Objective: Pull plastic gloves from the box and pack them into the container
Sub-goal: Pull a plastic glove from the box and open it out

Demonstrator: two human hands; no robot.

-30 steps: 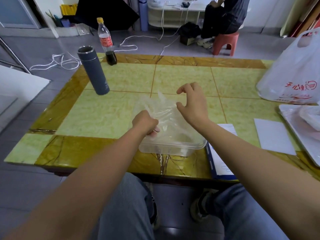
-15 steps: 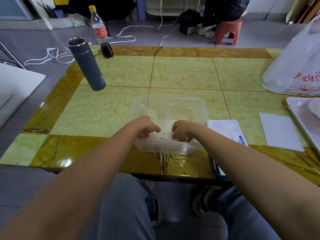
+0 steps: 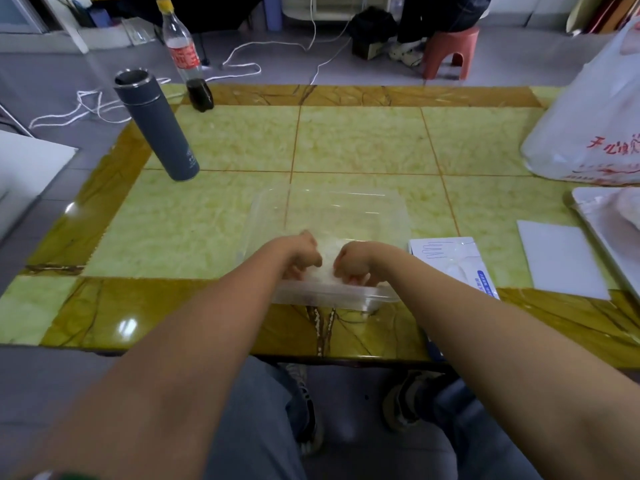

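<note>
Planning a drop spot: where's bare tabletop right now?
Free: tiles between flask and container; far centre up to white bag. Crowded: right side, glove box, white sheet, tray; left hand and right hand on gloves at container's near end.

Grey flask, soda bottle, white bag, red stool

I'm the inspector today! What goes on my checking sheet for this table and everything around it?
Surface: green tiled table, brown border, glossy.
Job's things: clear container near front edge; plastic gloves inside; glove box flat beside it, right.
Clutter: grey flask, plastic bottle, white plastic bag, white sheet, tray.
Hands: left hand and right hand, fingers curled, gripping the gloves in the container.
Cables: white cables on floor beyond table.
Surroundings: red stool, person seated.
</note>
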